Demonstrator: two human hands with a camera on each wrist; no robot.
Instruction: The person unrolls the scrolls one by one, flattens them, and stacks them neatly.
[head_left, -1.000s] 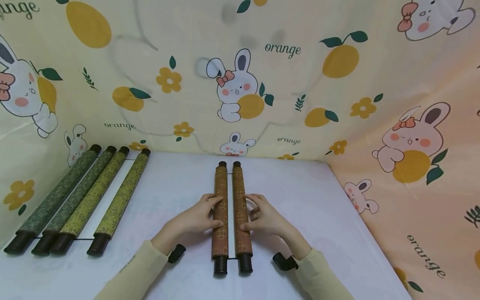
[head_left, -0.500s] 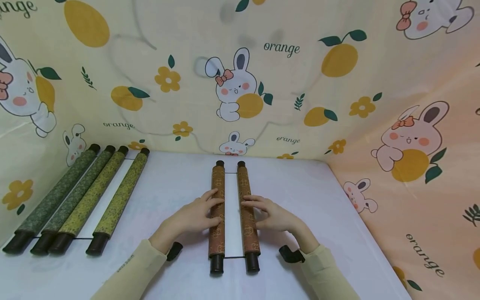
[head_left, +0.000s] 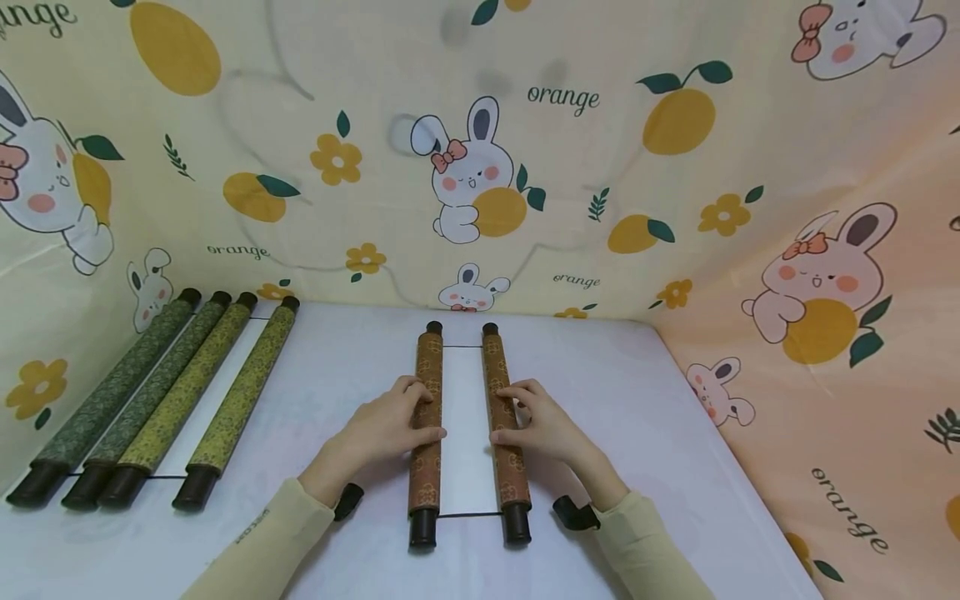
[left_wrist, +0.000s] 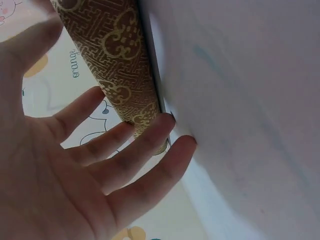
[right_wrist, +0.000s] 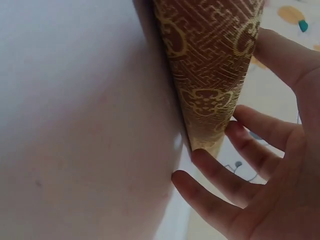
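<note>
Brown brocade scroll [head_left: 468, 429], partly unrolled, mid-table [head_left: 615, 400] | your left hand [head_left: 378, 429], half-curled, holds its left roller [head_left: 425, 479] | your right hand [head_left: 553, 429], half-curled, holds its right roller [head_left: 513, 479] | backdrop [head_left: 262, 92] reads "orange"; left-sleeve lettering [head_left: 252, 527] too small to read

the head view is softly, evenly lit; dimmer wrist views show blurry shadows across the tabletop [left_wrist: 250, 90].

Open tabletop [head_left: 622, 383] on the right, narrow gap between brown rollers [head_left: 425, 475], green scrolls [head_left: 118, 385] blocking far left
</note>
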